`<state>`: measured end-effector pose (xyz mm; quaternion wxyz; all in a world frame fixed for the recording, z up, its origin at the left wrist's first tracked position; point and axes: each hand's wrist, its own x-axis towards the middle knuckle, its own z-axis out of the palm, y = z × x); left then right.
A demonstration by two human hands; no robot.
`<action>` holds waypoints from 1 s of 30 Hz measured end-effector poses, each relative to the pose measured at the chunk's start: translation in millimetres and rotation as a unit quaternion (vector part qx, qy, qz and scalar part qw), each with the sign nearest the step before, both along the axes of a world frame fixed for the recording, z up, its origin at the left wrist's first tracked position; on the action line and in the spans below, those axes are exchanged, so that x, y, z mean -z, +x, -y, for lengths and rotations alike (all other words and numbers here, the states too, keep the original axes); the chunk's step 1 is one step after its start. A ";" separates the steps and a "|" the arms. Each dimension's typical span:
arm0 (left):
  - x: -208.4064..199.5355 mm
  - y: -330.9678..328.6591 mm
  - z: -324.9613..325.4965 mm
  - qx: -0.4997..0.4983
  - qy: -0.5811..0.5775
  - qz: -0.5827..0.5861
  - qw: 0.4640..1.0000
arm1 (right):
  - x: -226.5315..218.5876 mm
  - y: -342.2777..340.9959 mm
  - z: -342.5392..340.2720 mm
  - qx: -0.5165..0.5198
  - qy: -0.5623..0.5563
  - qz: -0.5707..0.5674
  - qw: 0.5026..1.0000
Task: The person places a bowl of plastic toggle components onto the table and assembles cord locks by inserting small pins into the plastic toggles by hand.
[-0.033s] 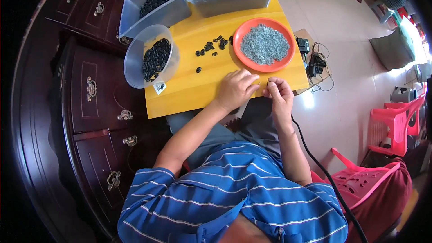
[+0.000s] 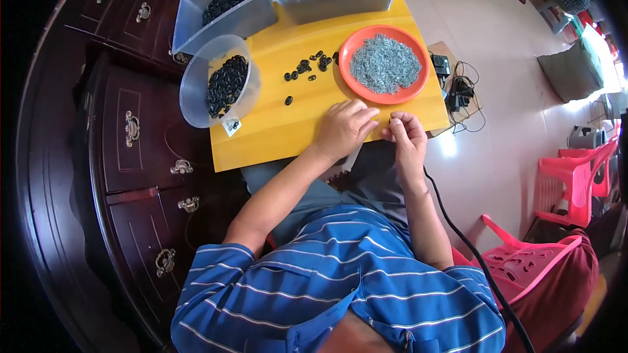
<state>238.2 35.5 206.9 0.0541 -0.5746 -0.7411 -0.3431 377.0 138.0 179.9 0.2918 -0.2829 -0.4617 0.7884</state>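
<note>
The left hand (image 2: 343,129) is lying curled, palm down, at the near edge of the yellow table (image 2: 275,127), fingertips meeting the right hand (image 2: 405,132), which is pinching a small black piece (image 2: 391,119) (too tiny to identify). Loose black pieces (image 2: 306,67) are sitting well apart, beside the orange plate (image 2: 353,88). Bare tabletop is lying open to the left, toward the round clear tub (image 2: 196,88).

left hand (image 2: 343,127) flat, right hand (image 2: 405,134) pinching (fingertips together)

Plate (image 2: 353,42) of small pieces right of round tub (image 2: 196,78), loose rings (image 2: 304,67) between, on table (image 2: 275,131).
</note>
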 end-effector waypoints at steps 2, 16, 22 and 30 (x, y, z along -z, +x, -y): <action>-1.0 -0.4 -6.3 0.004 -0.010 0.007 1.000 | 0.3 0.0 1.4 0.008 -0.005 -0.013 1.000; 7.1 3.8 -17.9 -0.006 -0.056 -0.006 0.998 | 0.7 17.9 -21.3 0.049 -0.046 -0.016 0.998; 9.0 4.3 -10.8 -0.019 -0.056 -0.087 0.994 | -6.6 11.7 -12.7 0.030 0.013 0.001 0.999; 10.1 0.4 54.3 -0.047 0.072 0.281 0.956 | -13.2 -16.1 18.9 -0.088 0.106 -0.005 0.991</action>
